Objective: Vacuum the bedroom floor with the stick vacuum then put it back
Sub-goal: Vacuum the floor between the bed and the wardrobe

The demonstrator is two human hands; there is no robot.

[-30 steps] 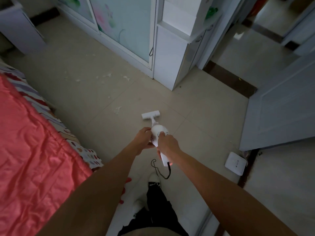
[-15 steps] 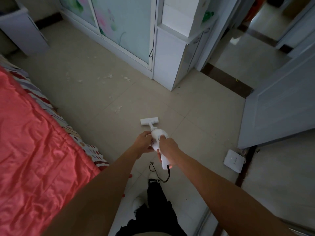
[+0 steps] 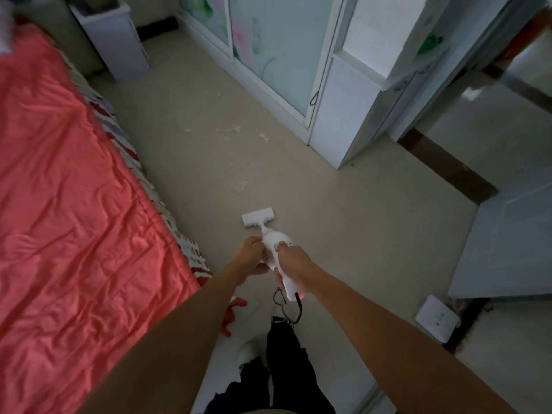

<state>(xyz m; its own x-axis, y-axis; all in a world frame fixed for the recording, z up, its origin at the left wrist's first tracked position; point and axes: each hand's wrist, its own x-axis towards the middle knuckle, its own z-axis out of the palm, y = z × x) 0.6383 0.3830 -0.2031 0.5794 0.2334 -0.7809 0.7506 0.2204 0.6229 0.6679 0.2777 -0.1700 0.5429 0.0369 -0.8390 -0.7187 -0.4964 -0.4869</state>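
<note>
home bedroom | bed (image 3: 74, 204) | wardrobe (image 3: 277, 55) | tiled floor (image 3: 343, 219)

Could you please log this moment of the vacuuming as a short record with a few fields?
tool: white stick vacuum, head on the floor
right hand: wrapped around the handle
left hand: fingers on the vacuum body
debris: pale scraps ahead of the head, more near the wardrobe
bed: red cover, on the left
door: open, on the right

Your right hand (image 3: 294, 264) wraps the white stick vacuum (image 3: 273, 248); your left hand (image 3: 250, 254) touches its body. Its head (image 3: 257, 217) sits on the floor (image 3: 343, 222), near scraps (image 3: 240, 186), beside the bed (image 3: 74, 186).
</note>
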